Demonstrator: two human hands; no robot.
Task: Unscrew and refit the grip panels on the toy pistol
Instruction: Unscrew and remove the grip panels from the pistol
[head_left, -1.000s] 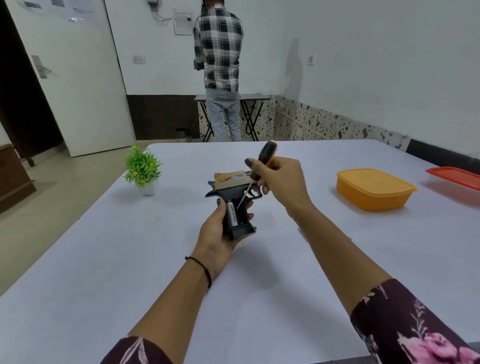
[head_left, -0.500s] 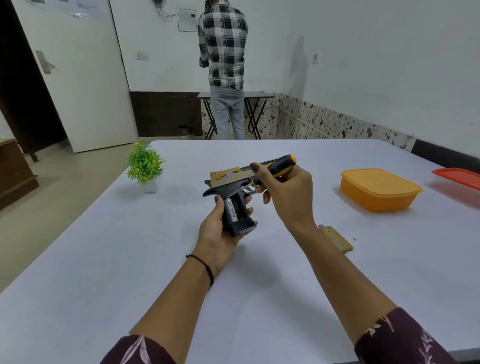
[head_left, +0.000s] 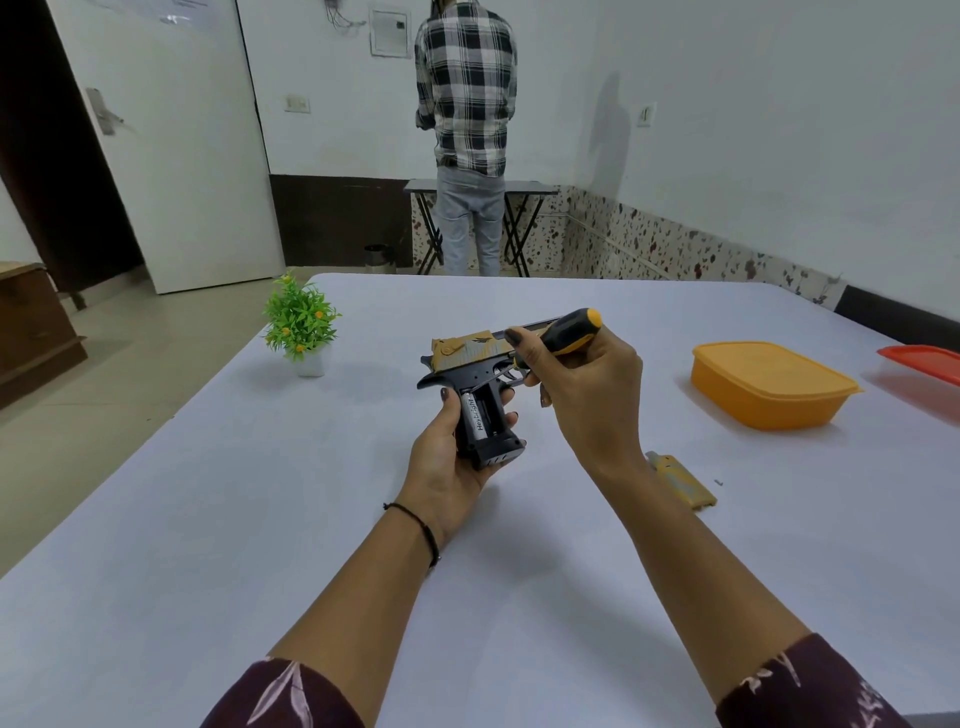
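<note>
The black toy pistol (head_left: 470, 366) with a gold slide is held above the table's middle. My left hand (head_left: 447, 462) grips its handle, whose side is bare, showing a battery (head_left: 474, 415) inside. My right hand (head_left: 582, 384) holds a screwdriver with a black and yellow handle (head_left: 571, 330), lying nearly level beside the trigger area; its tip is hidden by my fingers. A gold grip panel (head_left: 680, 480) lies on the table to the right of my right forearm, with a tiny dark screw (head_left: 719, 481) just beyond it.
A small potted plant (head_left: 301, 327) stands at the table's left edge. An orange lidded box (head_left: 769, 384) and a red lid (head_left: 924, 361) sit at the right. A person in a checked shirt (head_left: 467, 88) stands at a folding table by the far wall.
My right hand has tipped the screwdriver from pointing down into the handle to lying nearly level, drawing it off the grip. The grip panel on the table has come into sight.
</note>
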